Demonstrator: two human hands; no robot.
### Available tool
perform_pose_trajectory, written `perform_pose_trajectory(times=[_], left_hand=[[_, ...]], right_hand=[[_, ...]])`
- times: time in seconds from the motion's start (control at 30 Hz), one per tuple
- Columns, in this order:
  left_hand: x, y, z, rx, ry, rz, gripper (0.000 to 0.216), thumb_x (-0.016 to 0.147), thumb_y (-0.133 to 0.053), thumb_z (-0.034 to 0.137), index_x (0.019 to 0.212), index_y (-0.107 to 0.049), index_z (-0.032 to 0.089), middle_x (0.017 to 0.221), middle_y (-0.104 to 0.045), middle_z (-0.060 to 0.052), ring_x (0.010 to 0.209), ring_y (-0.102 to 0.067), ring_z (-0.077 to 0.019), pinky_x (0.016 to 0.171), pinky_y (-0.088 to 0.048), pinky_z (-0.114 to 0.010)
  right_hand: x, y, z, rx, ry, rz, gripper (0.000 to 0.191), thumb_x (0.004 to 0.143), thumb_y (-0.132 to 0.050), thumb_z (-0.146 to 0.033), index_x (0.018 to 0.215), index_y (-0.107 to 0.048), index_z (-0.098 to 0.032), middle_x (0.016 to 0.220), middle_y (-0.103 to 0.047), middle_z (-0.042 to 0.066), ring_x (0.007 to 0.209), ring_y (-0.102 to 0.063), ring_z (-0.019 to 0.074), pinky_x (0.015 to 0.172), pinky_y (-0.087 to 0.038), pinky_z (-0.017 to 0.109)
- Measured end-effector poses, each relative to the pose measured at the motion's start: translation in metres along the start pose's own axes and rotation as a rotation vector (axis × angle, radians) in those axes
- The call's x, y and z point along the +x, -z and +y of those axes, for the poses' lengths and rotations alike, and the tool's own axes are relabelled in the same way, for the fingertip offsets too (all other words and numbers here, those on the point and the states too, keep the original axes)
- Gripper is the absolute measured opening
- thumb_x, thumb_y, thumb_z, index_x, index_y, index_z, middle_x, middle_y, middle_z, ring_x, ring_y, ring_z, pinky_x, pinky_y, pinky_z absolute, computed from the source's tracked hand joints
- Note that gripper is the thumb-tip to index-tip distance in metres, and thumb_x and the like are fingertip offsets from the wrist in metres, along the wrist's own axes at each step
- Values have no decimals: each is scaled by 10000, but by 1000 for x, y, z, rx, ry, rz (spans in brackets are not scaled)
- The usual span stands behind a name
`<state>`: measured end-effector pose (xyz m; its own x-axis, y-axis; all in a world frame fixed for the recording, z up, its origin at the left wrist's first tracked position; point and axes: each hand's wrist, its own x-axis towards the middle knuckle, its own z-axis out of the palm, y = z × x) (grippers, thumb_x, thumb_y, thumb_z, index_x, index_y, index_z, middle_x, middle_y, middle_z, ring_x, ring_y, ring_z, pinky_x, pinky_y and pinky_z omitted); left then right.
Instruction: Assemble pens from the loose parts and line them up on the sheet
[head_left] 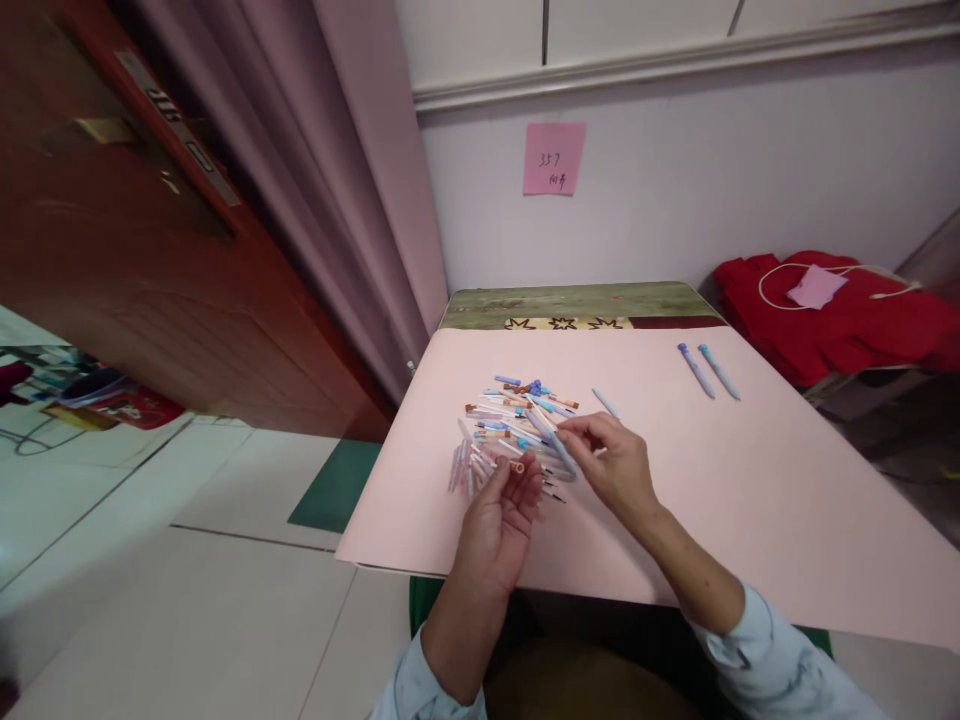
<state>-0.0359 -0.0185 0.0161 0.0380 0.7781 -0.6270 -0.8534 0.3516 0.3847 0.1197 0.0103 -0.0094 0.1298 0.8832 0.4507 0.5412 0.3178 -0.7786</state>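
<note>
A heap of small pen parts (510,420), pale barrels with blue and orange caps, lies on the pink sheet (750,500) over the table. My left hand (499,520) is palm up at the heap's near edge, its fingers curled round a small orange-tipped piece (516,466). My right hand (611,462) pinches a pale blue pen barrel (551,438) that slants over the heap. One loose barrel (604,402) lies just behind my right hand.
Two assembled pens (709,371) lie side by side at the sheet's far right. A green patterned strip (577,303) of table shows behind the sheet. Red cloth (832,310) is piled to the right, a curtain and wooden door stand left, and a pink note (554,158) hangs on the wall.
</note>
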Motion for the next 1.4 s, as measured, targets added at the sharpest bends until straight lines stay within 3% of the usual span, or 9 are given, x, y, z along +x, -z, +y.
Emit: perform_pose_trajectory(times=[0.13, 0.3, 0.57, 0.73, 0.93, 1.1, 1.4], left_hand=[[2, 6, 15, -21, -54, 25, 116, 893, -566, 54, 972, -651, 56, 909, -745, -156, 751, -732, -164, 653, -608, -213], [4, 13, 27, -36, -88, 58, 114, 897, -549, 38, 958, -642, 65, 868, -742, -136, 683, -715, -137, 599, -594, -187], [8, 18, 37, -44, -99, 56, 130, 910, -537, 53, 977, -647, 68, 837, -733, -101, 642, -692, -113, 569, -579, -171], [11, 21, 38, -54, -64, 37, 137, 907, -536, 51, 976, -653, 71, 824, -724, -94, 625, -676, -102, 554, -564, -157], [12, 21, 39, -61, -43, 42, 125, 905, -538, 52, 955, -651, 67, 823, -717, -98, 607, -662, -98, 527, -548, -156], [12, 19, 39, -45, -37, 31, 126, 909, -535, 55, 951, -652, 69, 825, -718, -94, 594, -651, -87, 516, -536, -149], [14, 20, 35, -47, -24, 22, 110, 884, -576, 56, 959, -653, 79, 853, -728, -102, 609, -659, -94, 534, -543, -158]], right_hand=[[33, -13, 22, -268, -43, -136, 155, 861, -620, -324, 872, -749, -240, 845, -695, 11, 666, -590, 132, 650, -426, 250], [61, -40, 19, -565, 30, -429, 233, 920, -516, -300, 949, -747, -282, 992, -703, 17, 840, -636, 159, 693, -415, 244], [82, -70, 22, -906, 208, -778, 311, 951, -424, -232, 980, -729, -178, 1120, -688, 125, 895, -674, 223, 731, -476, 284], [90, -77, 23, -926, 270, -850, 358, 964, -389, -234, 1054, -716, -118, 1146, -670, 204, 956, -671, 261, 771, -502, 329], [96, -83, 19, -968, 261, -878, 346, 936, -424, -219, 987, -730, -65, 1024, -697, 251, 929, -682, 282, 787, -508, 359], [96, -82, 23, -962, 283, -869, 324, 924, -455, -235, 964, -732, -72, 1005, -707, 231, 929, -682, 287, 788, -504, 354], [91, -59, 30, -932, 257, -807, 349, 966, -388, -278, 1062, -705, -165, 1114, -696, 148, 982, -674, 247, 808, -485, 314]])
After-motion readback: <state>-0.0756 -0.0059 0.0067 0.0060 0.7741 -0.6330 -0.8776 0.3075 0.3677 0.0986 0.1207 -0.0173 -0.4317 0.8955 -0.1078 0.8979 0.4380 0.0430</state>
